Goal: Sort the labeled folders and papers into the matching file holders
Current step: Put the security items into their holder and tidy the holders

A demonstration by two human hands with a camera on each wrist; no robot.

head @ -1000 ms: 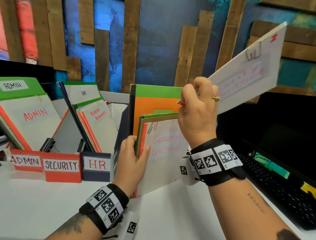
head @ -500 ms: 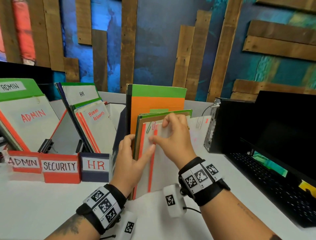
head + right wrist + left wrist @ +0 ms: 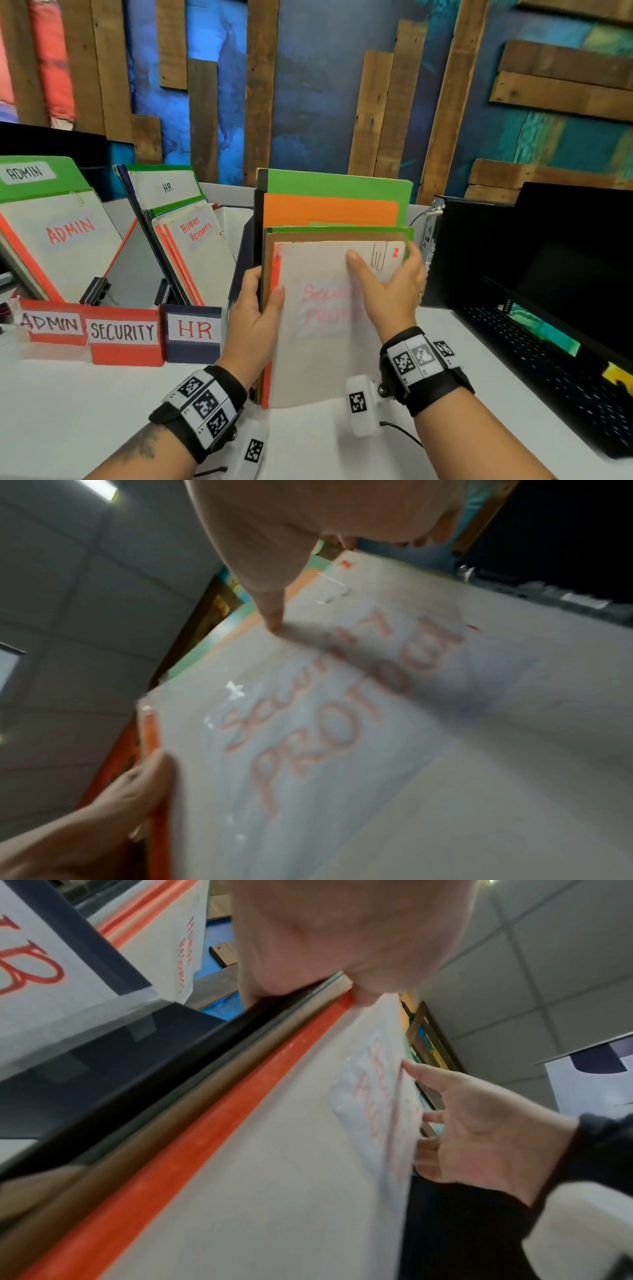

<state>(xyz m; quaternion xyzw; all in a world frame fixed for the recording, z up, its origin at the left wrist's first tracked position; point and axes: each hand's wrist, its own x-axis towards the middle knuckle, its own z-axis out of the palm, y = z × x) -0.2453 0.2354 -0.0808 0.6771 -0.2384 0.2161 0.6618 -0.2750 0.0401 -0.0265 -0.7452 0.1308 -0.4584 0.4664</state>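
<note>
1. The white paper (image 3: 325,329) with a faint red "Security Protocol" heading stands upright at the front of a stack of folders (image 3: 329,212), near the middle of the white worktop (image 3: 68,411). A paper clip (image 3: 378,255) and a small red mark sit at its top right corner.
2. The right hand (image 3: 387,287) lies against the upper right part of this paper. The thumb rests flat on the sheet just left of the clip, and the other fingers reach to the right edge; whether they curl behind it cannot be told. In the right wrist view the thumb tip presses on the sheet above the heading.
3. The left hand (image 3: 255,318) has its grip on the left edge of the stack: the thumb lies on the front sheet and the fingers wrap behind the folders. An orange strip shows along that edge.
4. Behind the paper stand a brown folder, a green one, an orange one and a taller green one, all upright.
5. To the left are three file holders. The ADMIN holder (image 3: 51,323) carries leaning papers marked "ADMIN". The SECURITY holder (image 3: 123,332) is beside it. The HR holder (image 3: 193,330) holds sheets marked "HR" and "Human Resources".
6. To the right, a black keyboard (image 3: 548,370) lies on the worktop.
</note>
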